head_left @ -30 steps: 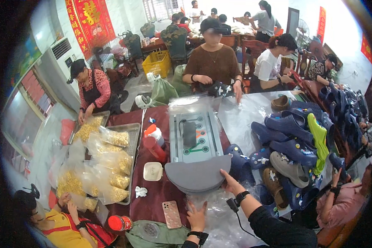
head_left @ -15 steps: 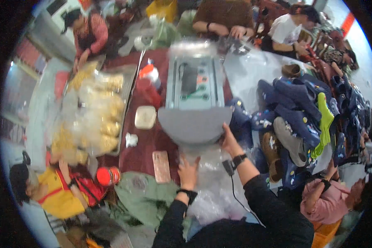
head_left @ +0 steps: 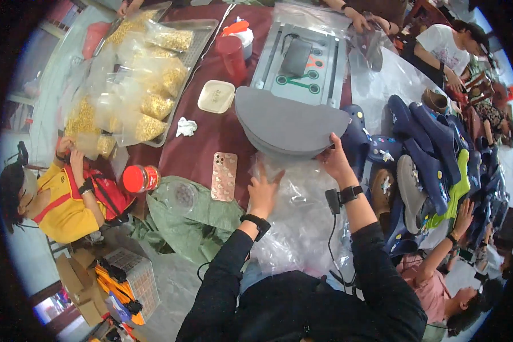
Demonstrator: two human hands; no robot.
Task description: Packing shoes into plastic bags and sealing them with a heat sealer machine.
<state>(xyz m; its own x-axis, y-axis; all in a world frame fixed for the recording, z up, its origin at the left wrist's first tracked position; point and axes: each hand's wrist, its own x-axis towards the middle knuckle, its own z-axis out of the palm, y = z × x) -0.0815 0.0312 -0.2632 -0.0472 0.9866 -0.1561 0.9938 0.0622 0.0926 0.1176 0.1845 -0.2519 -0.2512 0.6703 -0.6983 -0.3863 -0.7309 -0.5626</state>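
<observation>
A flat grey machine (head_left: 301, 74) lies on the table with a black box and a cable on its top. Its grey half-round cover (head_left: 293, 122) juts out toward me. My right hand (head_left: 338, 162) is closed at the cover's right front edge, thumb up against its side; the fingertips are partly hidden. Just below the cover's front, my left hand (head_left: 263, 189) has its fingers spread over the clear plastic bags (head_left: 296, 228), apparently touching the upper layer. These bags lie crumpled between my forearms.
Left stands a metal tray (head_left: 205, 34) of bagged yellow pieces. A white dish (head_left: 216, 96), a red cup (head_left: 232, 57), a phone (head_left: 224, 176) and a red-lidded jar (head_left: 141, 179) are nearer. Navy clogs (head_left: 433, 176) pile up right. A yellow-clad person (head_left: 74, 199) works left; others sit around.
The whole view has shifted, so the table sits higher and tilts slightly. My right hand stays at the cover's edge, while my left stays spread below it. The person at lower right raises a hand.
</observation>
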